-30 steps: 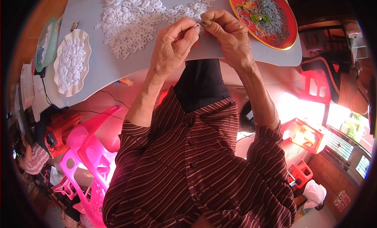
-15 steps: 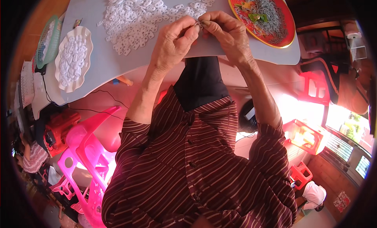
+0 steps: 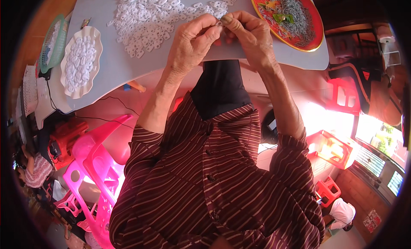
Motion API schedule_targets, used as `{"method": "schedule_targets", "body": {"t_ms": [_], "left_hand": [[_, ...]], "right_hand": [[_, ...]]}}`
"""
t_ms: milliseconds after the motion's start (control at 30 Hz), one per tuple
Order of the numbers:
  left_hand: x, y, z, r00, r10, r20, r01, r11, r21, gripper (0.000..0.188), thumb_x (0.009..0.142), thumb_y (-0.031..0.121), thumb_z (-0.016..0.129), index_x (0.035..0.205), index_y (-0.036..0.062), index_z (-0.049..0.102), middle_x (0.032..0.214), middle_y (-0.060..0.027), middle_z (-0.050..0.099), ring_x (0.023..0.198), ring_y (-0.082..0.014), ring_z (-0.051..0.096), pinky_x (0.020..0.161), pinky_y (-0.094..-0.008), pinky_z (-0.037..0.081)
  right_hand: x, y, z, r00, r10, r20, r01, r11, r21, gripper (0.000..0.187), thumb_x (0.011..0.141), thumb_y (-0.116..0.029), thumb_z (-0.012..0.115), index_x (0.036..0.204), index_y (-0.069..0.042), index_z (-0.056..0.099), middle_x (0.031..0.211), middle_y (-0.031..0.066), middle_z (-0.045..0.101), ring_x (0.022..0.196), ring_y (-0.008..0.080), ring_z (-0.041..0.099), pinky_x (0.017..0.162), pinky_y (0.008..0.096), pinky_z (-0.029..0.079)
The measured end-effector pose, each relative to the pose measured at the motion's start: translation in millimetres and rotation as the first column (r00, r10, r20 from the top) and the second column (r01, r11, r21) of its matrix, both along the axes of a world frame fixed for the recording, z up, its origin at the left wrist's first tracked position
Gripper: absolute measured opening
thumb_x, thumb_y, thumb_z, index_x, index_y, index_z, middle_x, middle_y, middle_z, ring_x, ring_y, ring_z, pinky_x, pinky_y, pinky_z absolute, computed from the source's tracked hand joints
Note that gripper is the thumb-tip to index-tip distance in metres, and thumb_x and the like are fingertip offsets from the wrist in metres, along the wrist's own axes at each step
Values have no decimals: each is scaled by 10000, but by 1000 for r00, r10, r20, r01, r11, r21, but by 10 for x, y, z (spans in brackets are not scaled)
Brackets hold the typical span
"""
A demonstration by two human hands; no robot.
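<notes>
My left hand [image 3: 193,42] and my right hand [image 3: 251,37] meet fingertip to fingertip over the near edge of the grey table [image 3: 102,71]. Both are closed in a pinch. Whatever lies between the fingertips is tiny and mostly covered, so I cannot name it. Beyond my left hand spreads a heap of small white plastic pieces with holes [image 3: 147,22]. To the right of my right hand stands a red round tray [image 3: 316,17] with a yellow rim. It holds many small grey metal-looking pieces [image 3: 299,24] and a bit of green and yellow.
A white wavy-edged dish [image 3: 97,56] of white pieces sits at the table's left, beside a green mesh basket [image 3: 55,45]. Below are a pink plastic chair [image 3: 92,157], red stools [image 3: 329,191] and a dark cable [image 3: 102,119]. Another person [image 3: 37,169] is at the far left.
My joined fingertips have shifted slightly to the right and up. The right thumb now lies further over the left fingertips. The table's contents look the same.
</notes>
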State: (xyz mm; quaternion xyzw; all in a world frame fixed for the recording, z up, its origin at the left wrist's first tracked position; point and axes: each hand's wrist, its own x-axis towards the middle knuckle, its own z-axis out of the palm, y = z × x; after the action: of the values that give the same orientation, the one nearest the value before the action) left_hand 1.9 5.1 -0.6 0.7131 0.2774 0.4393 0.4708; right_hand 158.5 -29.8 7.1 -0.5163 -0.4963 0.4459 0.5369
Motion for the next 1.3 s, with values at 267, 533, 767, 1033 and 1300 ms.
{"method": "schedule_targets", "body": {"t_ms": [267, 533, 767, 1033, 1300], "left_hand": [[-7, -16, 33, 1000, -6, 19, 6, 999, -40, 111, 885, 101, 547, 840, 1, 535, 660, -6, 503, 620, -80, 453, 575, -232, 403], [-3, 15, -8, 1000, 1, 20, 0, 998, -58, 113, 888, 107, 546, 849, 1, 543, 671, 9, 514, 621, -61, 455, 559, -218, 399], [-47, 54, 158, 988, 110, -110, -94, 986, 141, 68, 861, 85, 536, 840, 20, 543, 646, -54, 532, 579, -120, 518, 546, -264, 428], [-44, 1420, 220, 846, 424, -324, -83, 704, 705, 105, 807, 67, 547, 881, -3, 568, 758, -161, 607, 735, -320, 589, 664, -369, 463], [154, 1707, 45, 736, 494, -463, 159, 538, 828, 107, 773, 40, 542, 868, -7, 535, 719, -168, 569, 726, -342, 570, 660, -404, 444]], "right_hand": [[-46, -30, -7, 995, 8, -98, 0, 997, 82, 158, 869, -161, 634, 877, -4, 644, 668, -20, 568, 606, 41, 490, 561, 192, 408], [-101, -42, 0, 991, -44, -129, 52, 997, 62, 139, 863, -134, 638, 822, -1, 645, 666, -23, 578, 609, 35, 483, 565, 183, 404], [-76, -42, -36, 997, -46, -65, 50, 996, 76, 136, 879, -128, 615, 890, 8, 606, 752, 12, 614, 645, 50, 510, 607, 191, 431], [-59, -68, -66, 970, 18, -243, 9, 994, 108, 143, 900, -118, 580, 926, 21, 561, 791, 49, 612, 674, 72, 526, 628, 201, 451], [-32, -83, -4, 976, 82, -200, -67, 994, 83, 138, 902, -114, 573, 932, 20, 562, 820, 50, 590, 692, 81, 523, 641, 207, 442]]}}
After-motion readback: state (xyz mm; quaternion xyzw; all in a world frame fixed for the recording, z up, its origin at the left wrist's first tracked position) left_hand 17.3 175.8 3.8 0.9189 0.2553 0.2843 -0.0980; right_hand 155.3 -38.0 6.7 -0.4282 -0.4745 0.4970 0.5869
